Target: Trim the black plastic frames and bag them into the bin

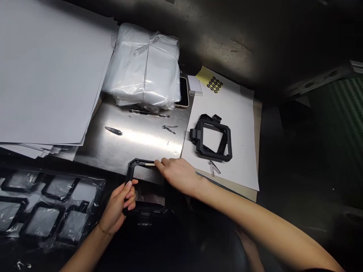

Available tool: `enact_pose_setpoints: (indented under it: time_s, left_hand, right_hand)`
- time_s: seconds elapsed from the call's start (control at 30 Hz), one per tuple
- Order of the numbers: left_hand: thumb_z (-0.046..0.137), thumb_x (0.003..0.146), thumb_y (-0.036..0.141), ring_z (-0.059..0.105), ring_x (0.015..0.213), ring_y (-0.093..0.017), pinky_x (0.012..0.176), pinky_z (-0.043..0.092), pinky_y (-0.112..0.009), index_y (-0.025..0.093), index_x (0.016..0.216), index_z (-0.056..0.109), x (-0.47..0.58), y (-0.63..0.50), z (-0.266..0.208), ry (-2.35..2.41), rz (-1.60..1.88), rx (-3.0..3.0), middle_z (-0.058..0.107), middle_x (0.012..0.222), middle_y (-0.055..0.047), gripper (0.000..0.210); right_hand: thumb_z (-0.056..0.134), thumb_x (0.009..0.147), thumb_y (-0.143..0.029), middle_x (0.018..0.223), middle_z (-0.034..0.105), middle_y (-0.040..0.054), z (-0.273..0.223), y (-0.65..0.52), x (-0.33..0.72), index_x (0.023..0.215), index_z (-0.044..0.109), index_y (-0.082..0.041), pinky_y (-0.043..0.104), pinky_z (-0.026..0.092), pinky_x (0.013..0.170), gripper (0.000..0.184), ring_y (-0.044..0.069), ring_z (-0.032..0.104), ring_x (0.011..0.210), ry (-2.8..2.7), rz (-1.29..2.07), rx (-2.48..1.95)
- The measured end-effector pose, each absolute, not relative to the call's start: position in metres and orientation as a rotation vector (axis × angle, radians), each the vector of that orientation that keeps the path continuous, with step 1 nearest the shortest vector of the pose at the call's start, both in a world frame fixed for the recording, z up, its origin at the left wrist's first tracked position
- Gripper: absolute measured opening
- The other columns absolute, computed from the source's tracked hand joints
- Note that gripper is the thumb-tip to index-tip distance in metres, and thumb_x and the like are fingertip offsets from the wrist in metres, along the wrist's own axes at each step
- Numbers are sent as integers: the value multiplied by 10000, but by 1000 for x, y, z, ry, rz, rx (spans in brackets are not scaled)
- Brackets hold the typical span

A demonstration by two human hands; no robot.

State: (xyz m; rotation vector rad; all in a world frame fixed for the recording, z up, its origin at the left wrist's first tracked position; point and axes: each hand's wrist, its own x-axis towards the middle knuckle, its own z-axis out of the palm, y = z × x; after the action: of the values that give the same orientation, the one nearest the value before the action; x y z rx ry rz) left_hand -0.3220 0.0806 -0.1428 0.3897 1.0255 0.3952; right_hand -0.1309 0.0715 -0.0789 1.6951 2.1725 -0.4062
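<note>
My left hand is closed around the side of a black plastic frame, held at the table's near edge. My right hand is pinched at the frame's upper bar, its fingertips at the end of a thin pale strip that lies along that bar. Whether those fingers also grip the bar is hidden. Beyond my right hand, a second black frame assembly with a hinged part rests on white paper. Nail clippers lie just below it.
White sheets are stacked at left, beside tied clear plastic bags. A phone, pen, another clipper and small dark tool lie on the metal table. Wrapped black frames sit lower left; round stickers lie upper right.
</note>
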Motion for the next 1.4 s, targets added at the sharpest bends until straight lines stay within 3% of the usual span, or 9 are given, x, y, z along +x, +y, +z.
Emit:
enact_pose_setpoints:
  time_s: [0.37,0.73,0.9,1.03,1.13,1.4]
  left_hand:
    - [554,734,307,205,346,5,326,213,-133,127,741,564,-319,81,-144,1089,407,433,323,489,89,180]
    - [560,728,321,225,357,3,327,223,-124,122,734,565,-316,76,-148,1147,433,440,341,500,82,200]
    - [526,754,317,215,362,-1,336,227,-128,128,748,557,-318,78,-148,1113,401,456,322,507,83,191]
    - [523,758,306,205,370,-3,343,224,-134,131,759,552,-319,80,-146,1072,388,459,320,522,80,177]
    - [525,756,306,205,366,-3,344,227,-137,133,758,549,-321,81,-146,1060,381,462,317,517,82,174]
    - [540,743,320,212,351,0,336,225,-136,134,753,545,-323,83,-147,1048,381,466,323,505,87,186]
  right_hand:
    - [300,768,13,676,554,122,-67,72,-157,875,520,-28,262,425,452,247,204,576,605,2160,-437,1697]
    - [330,761,9,747,588,164,-60,70,-145,1029,478,-1,243,431,514,306,204,589,706,2045,-654,1720]
    - [408,717,-16,728,613,115,-56,76,-131,908,546,-81,221,382,488,245,191,591,668,1942,-861,1768]
    - [387,779,-132,689,604,79,-66,76,-120,797,572,-125,204,309,430,186,156,561,568,1876,-1026,1858]
    - [358,825,-203,695,599,81,-76,75,-117,775,581,-122,208,316,468,243,144,542,582,1834,-1145,1931]
    - [380,838,-201,620,570,26,-81,72,-124,716,568,-119,174,321,488,239,83,482,522,1601,-1489,2097]
